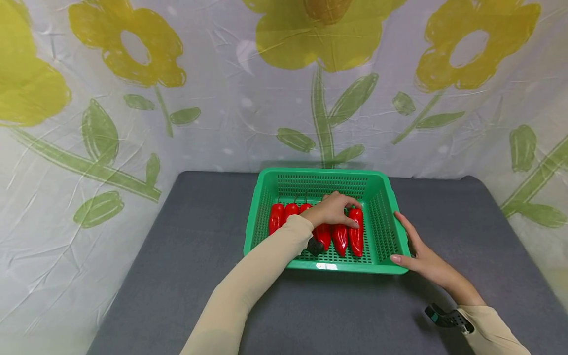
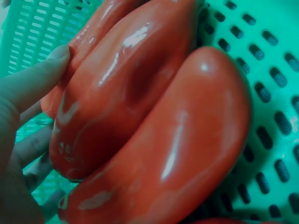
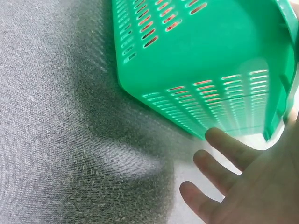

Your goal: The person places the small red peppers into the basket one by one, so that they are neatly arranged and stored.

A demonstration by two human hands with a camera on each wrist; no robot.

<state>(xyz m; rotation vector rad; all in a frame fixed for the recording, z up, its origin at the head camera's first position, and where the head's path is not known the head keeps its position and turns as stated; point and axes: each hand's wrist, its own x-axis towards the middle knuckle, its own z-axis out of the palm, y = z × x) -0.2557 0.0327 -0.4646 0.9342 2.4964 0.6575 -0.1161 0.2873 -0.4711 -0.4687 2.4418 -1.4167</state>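
Note:
Inside a green plastic basket (image 1: 350, 268) lies a row of several glossy red peppers (image 1: 339, 239). My left hand (image 1: 330, 209) reaches over them and grips the rightmost red pepper (image 1: 356, 236) between thumb and fingers. In the left wrist view, the thumb touches the far pepper (image 2: 100, 23), and the other fingers are partly hidden behind the peppers. At the basket's right side, my right hand (image 1: 419, 254) holds the rim, thumb over the front corner. Its other fingers (image 3: 217, 170) spread below the rim, apart from the slotted wall (image 3: 210, 102).
The basket stands on a dark grey cloth-covered table (image 1: 204, 222), close to its back edge. Behind and at both sides hangs a pale curtain (image 1: 222, 98) printed with yellow flowers. A black band (image 1: 448, 318) is on the right wrist.

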